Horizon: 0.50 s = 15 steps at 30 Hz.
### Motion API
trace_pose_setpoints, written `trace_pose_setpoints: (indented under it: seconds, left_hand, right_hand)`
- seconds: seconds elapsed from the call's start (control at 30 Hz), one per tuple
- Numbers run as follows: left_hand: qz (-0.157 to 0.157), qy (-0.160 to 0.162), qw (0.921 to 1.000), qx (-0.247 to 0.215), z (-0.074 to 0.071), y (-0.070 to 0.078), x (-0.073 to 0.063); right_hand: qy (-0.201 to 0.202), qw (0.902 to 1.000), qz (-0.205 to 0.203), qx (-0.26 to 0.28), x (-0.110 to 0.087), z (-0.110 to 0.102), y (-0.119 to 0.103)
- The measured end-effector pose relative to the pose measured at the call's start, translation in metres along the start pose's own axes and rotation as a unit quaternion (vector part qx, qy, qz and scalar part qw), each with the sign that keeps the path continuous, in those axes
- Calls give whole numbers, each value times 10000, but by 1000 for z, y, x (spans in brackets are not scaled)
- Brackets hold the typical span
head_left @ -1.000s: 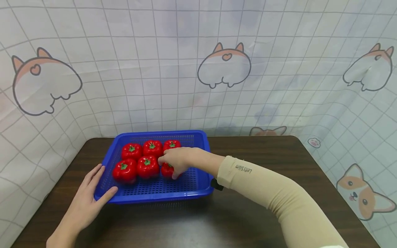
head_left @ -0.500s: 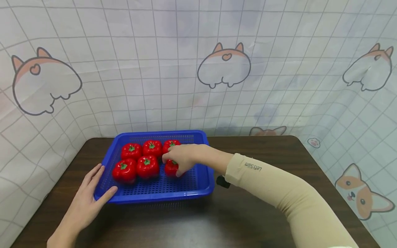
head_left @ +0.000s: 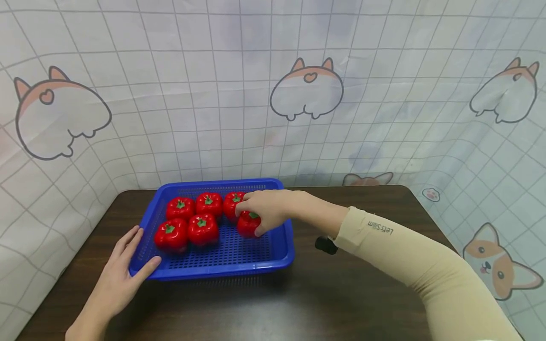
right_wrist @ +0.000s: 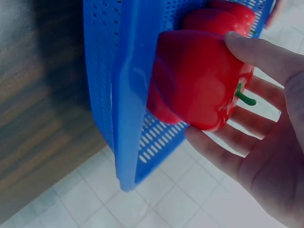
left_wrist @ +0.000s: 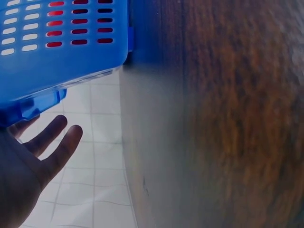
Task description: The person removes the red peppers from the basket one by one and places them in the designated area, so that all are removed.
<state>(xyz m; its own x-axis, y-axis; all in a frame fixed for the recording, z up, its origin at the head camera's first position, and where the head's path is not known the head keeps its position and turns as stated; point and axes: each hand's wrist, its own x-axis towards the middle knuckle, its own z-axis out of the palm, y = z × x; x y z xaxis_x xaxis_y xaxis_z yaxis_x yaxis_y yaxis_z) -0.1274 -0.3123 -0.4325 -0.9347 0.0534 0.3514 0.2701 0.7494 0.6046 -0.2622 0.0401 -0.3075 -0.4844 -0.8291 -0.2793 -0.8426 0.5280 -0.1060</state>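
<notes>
My right hand (head_left: pixel 268 206) grips a glossy red bell pepper (head_left: pixel 248 225) with a green stem, over the right part of a blue plastic basket (head_left: pixel 204 271). In the right wrist view, thumb and fingers lie around the held bell pepper (right_wrist: pixel 199 78). My left hand (head_left: pixel 121 279) rests at the basket's front left corner, thumb along the front rim and fingers at the left side, straight and spread. Several other red bell peppers (head_left: pixel 204 230) sit in two rows in the basket's left and middle. The back one on the right is partly hidden behind my right hand.
The basket stands on a dark wooden table (head_left: pixel 273 308), near its back left edge. A white gridded cloth (head_left: pixel 204 94) with corgi drawings hangs behind and beside the table. A black device (head_left: pixel 326 245) shows at my right wrist, below a beige sleeve (head_left: pixel 396 251).
My right hand has moved right and slightly back, raising the bell pepper up and away from its neighbour in the front row. My left hand has stayed at the basket's corner.
</notes>
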Motion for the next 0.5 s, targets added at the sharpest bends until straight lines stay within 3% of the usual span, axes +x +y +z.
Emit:
trace_pose_setpoints:
  seconds: [0.3, 0.5]
  left_hand:
    - [16, 47, 10000, -60, 1, -1, 0]
    - [45, 106, 9999, -123, 1, -2, -2]
  right_hand:
    - [294, 9992, 172, 213, -25, -11, 2]
    - [562, 9972, 66, 494, -41, -15, 11]
